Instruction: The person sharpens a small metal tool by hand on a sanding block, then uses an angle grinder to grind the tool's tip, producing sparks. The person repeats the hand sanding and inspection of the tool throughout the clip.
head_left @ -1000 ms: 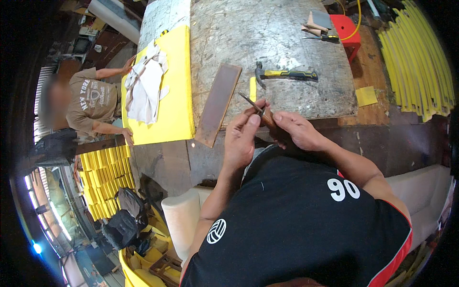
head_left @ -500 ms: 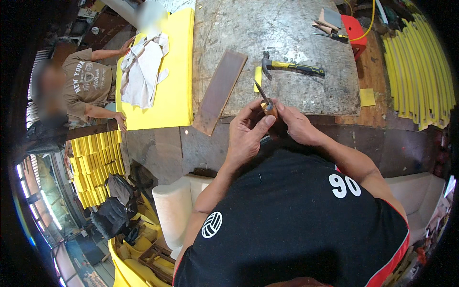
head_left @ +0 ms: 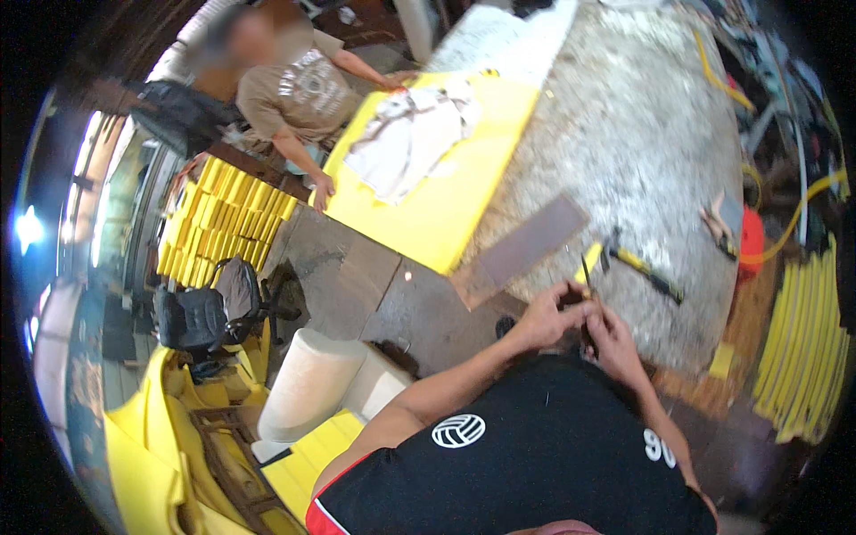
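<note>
My left hand (head_left: pixel 550 316) is closed round the brown handle of a slim tool, its dark narrow blade (head_left: pixel 586 275) pointing up and away from me. Whether it is a knife or an awl, I cannot tell. My right hand (head_left: pixel 613 343) is closed against the same handle from the right, and the fingers hide most of it. Just beyond them, on the worn table (head_left: pixel 624 134), a claw hammer (head_left: pixel 649 276) with a black and yellow handle lies by a small yellow strip (head_left: pixel 589 260). A flat brown board (head_left: pixel 526 248) lies to the left, sticking out past the table edge.
Across to the left, a person (head_left: pixel 303 98) rests both hands on a yellow foam sheet (head_left: pixel 428 227) with pale cloth (head_left: pixel 410 138) on it. Long yellow strips (head_left: pixel 798 348) stand at right, near a red stool (head_left: pixel 751 242). A cream armchair (head_left: pixel 308 383) is behind my left arm.
The view has turned left, so the table and foam sheet appear tilted and shifted right. Both hands stay together on the tool; the fingers are now more tightly gathered at its handle.
</note>
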Action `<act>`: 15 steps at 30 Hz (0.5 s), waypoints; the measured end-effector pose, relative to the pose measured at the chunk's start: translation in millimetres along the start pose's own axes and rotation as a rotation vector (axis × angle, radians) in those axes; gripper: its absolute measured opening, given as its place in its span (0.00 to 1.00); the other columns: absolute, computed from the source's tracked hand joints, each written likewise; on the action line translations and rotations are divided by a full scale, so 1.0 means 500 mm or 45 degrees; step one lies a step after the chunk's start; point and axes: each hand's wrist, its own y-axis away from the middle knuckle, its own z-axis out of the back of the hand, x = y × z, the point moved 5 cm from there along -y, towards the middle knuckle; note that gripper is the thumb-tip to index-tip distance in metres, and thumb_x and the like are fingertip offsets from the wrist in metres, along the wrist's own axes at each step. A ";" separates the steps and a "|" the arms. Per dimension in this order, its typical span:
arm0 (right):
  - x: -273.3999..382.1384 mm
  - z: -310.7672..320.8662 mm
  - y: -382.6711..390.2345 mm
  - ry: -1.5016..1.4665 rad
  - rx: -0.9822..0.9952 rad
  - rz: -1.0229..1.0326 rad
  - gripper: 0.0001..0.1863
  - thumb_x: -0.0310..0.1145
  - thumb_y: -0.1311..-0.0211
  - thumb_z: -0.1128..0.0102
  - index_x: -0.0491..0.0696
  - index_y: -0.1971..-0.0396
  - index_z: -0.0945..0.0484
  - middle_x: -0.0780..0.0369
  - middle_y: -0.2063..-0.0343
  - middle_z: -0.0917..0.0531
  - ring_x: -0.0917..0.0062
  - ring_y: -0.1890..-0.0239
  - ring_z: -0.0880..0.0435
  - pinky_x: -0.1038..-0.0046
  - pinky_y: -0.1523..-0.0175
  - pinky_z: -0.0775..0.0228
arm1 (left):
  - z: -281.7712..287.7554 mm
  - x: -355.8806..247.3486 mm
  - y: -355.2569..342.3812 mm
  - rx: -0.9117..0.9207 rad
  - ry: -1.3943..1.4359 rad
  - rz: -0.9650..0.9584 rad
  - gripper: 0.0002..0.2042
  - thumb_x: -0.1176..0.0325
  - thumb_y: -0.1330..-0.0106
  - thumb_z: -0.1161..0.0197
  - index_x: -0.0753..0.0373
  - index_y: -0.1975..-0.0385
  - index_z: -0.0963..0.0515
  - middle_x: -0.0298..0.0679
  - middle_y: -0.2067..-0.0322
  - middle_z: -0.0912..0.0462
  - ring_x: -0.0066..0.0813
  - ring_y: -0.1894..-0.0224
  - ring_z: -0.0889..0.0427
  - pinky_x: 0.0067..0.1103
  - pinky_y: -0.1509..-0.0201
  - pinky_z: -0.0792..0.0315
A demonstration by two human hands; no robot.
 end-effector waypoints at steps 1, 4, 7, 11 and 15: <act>-0.011 0.009 -0.008 0.034 0.017 0.026 0.20 0.43 0.28 0.42 0.46 0.46 0.27 0.71 0.75 0.27 0.88 0.79 0.30 0.81 0.76 0.38 | 0.006 0.001 0.000 0.010 -0.047 -0.004 0.13 0.67 0.31 0.35 0.64 0.50 0.23 0.33 0.59 0.18 0.20 0.55 0.22 0.23 0.47 0.26; -0.003 0.015 -0.025 0.021 -0.015 0.044 0.18 0.41 0.30 0.40 0.44 0.49 0.26 0.71 0.77 0.27 0.88 0.80 0.31 0.81 0.76 0.37 | 0.058 0.030 -0.009 -0.033 -0.300 -0.049 0.17 0.62 0.31 0.36 0.66 0.49 0.22 0.39 0.56 0.17 0.26 0.52 0.20 0.26 0.45 0.26; 0.003 0.042 -0.040 0.038 -0.119 0.123 0.15 0.37 0.31 0.38 0.43 0.53 0.25 0.70 0.77 0.27 0.87 0.81 0.30 0.80 0.77 0.37 | 0.157 0.141 -0.008 -0.332 -0.243 0.064 0.18 0.59 0.32 0.35 0.67 0.52 0.21 0.41 0.58 0.16 0.27 0.55 0.19 0.25 0.51 0.25; -0.015 0.084 -0.054 0.067 -0.277 0.149 0.10 0.32 0.35 0.36 0.44 0.61 0.26 0.69 0.77 0.27 0.85 0.81 0.29 0.79 0.76 0.36 | 0.364 0.357 0.059 -1.025 -0.473 0.068 0.20 0.56 0.34 0.34 0.66 0.52 0.21 0.47 0.55 0.18 0.36 0.53 0.18 0.28 0.49 0.25; -0.041 0.117 -0.073 0.124 -0.420 0.123 0.11 0.33 0.36 0.35 0.44 0.60 0.25 0.69 0.77 0.27 0.85 0.80 0.29 0.77 0.75 0.35 | 0.438 0.388 0.107 -1.377 -0.444 0.428 0.20 0.57 0.30 0.41 0.63 0.45 0.25 0.46 0.50 0.20 0.41 0.50 0.20 0.33 0.46 0.26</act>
